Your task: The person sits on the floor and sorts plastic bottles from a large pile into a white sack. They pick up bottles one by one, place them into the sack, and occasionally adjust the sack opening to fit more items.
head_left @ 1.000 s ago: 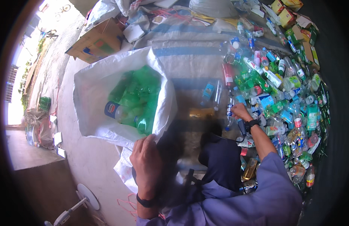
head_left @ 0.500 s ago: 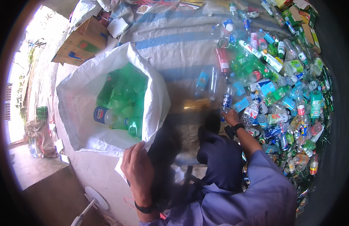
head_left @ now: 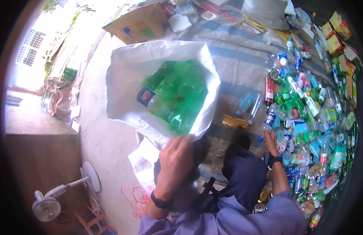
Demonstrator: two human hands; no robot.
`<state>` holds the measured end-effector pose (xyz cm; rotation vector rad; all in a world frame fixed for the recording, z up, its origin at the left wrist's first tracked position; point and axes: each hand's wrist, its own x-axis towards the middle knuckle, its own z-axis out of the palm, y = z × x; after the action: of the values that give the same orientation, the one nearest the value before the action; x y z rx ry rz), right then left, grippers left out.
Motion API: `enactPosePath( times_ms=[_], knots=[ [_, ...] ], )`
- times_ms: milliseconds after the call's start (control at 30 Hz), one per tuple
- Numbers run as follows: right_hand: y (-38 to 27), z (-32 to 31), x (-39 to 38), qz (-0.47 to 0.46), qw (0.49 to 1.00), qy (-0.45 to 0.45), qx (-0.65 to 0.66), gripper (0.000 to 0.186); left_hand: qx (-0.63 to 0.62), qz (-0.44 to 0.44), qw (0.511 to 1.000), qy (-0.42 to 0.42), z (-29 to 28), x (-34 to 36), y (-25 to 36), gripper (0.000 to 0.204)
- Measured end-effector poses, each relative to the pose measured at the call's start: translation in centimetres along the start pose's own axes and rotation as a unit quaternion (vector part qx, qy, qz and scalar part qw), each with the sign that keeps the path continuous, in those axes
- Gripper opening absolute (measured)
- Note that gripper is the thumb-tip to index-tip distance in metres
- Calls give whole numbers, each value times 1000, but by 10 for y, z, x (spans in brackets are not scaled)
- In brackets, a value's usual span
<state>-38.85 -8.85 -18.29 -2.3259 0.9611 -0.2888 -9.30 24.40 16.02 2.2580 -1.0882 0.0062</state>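
A white woven sack (head_left: 124, 103) stands with its mouth wide, and green plastic bottles (head_left: 185, 92) lie inside, one with a blue label (head_left: 145, 96). My left hand (head_left: 175, 156) is closed on the sack's near rim. To the right, my right hand (head_left: 271, 143) has its fingers wrapped round the lower end of a clear plastic bottle (head_left: 270, 118) with a dark blue label. A blue cap (head_left: 260, 139) shows beside those fingers. This bottle is at the left edge of a large heap of mixed plastic bottles (head_left: 303, 137).
On the striped sheet (head_left: 228, 51) lie a blue-labelled bottle (head_left: 246, 102), a clear bottle (head_left: 255, 109) and a golden piece (head_left: 234, 122). A cardboard box (head_left: 140, 23) stands beyond the sack. A standing fan (head_left: 48, 207) is at lower left, near pink string (head_left: 136, 199).
The whole view has swung, so the sack and heap appear farther right, with more of the fan showing. My left hand stays on the sack rim, and my right hand remains at the blue-labelled bottle.
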Motion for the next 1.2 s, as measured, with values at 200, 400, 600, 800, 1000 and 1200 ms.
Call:
enactPosePath(
  times_ms=[200,400,600,800,1000,1200],
  knots=[
    [-186,-129,77,46,949,-53,308,37,-1,35,999,27,0,-6,-6,22],
    [-370,-165,108,-162,940,-163,254,50,-5,30,999,27,1,-12,-7,19],
    [-456,-107,125,-145,966,-174,127,54,-9,37,998,42,3,-12,-9,16],
    [-440,-108,108,-202,957,-170,122,44,-19,28,998,43,1,-15,-12,14],
    [-433,-120,103,-220,955,-174,95,42,-29,30,998,45,2,-16,-15,15],
    [-431,-109,98,-206,974,-84,-41,48,-44,19,998,38,1,-18,-17,14]
  ],
)
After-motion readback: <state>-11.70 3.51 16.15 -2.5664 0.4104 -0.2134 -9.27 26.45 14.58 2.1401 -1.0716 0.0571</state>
